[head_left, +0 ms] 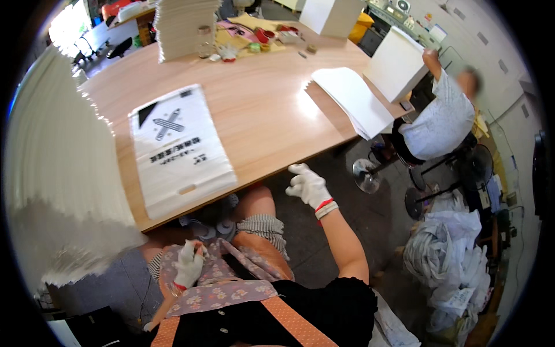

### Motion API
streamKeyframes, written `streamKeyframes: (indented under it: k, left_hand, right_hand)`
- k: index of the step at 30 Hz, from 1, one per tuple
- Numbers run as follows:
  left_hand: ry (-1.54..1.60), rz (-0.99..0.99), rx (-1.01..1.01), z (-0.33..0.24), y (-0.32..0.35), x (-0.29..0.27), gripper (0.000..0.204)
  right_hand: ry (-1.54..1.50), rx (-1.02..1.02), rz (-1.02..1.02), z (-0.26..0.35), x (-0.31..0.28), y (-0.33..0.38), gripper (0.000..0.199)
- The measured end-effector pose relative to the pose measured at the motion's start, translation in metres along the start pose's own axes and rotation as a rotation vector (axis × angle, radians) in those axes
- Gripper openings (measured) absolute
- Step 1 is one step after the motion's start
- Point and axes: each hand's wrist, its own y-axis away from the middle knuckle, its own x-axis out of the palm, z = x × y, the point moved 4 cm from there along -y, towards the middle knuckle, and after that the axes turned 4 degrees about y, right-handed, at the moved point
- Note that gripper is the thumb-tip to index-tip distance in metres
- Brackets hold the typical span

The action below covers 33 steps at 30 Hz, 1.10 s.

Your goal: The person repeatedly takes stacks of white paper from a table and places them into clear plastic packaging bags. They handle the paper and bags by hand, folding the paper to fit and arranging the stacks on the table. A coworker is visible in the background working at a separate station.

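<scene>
The white-gloved, red-cuffed right hand (309, 186) was held out ahead of the body, its fingers spread and loosely bent. The bare right forearm (342, 238) was angled forward and leftward. The white-gloved, red-cuffed left hand (188, 266) was held low by the lap, its fingers curled inward, partly hidden.

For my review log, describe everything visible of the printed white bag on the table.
The bag is white, rectangular and plastic-looking, with a black crossed-pencil design, lettering, a dark triangle at its far left corner and a handle slot near the near end. It lies flat on the wood-look table, beside the near edge, right of a tall white stack. Neither the left hand nor the right hand touches it; any contents are hidden.
</scene>
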Motion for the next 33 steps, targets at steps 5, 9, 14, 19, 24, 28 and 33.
streamKeyframes:
  k: [5,9,14,19,24,28,33]
  left_hand:
    - [-0.213,0.251,0.147,-0.031,-0.092,0.049,0.005]
    - [-0.099,0.329,0.029,-0.024,-0.164,0.097,0.007]
    - [-0.398,0.396,0.178,-0.045,-0.226,0.177,0.013]
    - [-0.55,0.4,0.323,-0.024,-0.249,0.224,0.014]
    - [-0.708,0.33,0.527,-0.031,-0.244,0.232,0.018]
    - [-0.695,0.36,0.528,-0.03,-0.249,0.231,0.018]
    - [-0.652,0.309,0.553,-0.032,-0.25,0.23,0.023]
  right_hand:
    - [-0.525,-0.09,-0.693,-0.018,-0.177,-0.018,0.022]
    - [-0.446,-0.212,-0.796,0.016,-0.27,-0.046,0.022]
    - [-0.405,-0.304,-0.891,0.053,-0.345,-0.099,0.024]
    - [-0.402,-0.35,-0.944,0.079,-0.366,-0.149,0.033]
    - [-0.521,-0.374,-0.823,0.09,-0.382,-0.174,0.046]
    - [-0.715,-0.387,-0.468,0.092,-0.439,-0.179,0.054]
    - [-0.378,-0.288,-0.605,0.12,-0.377,-0.186,0.055]
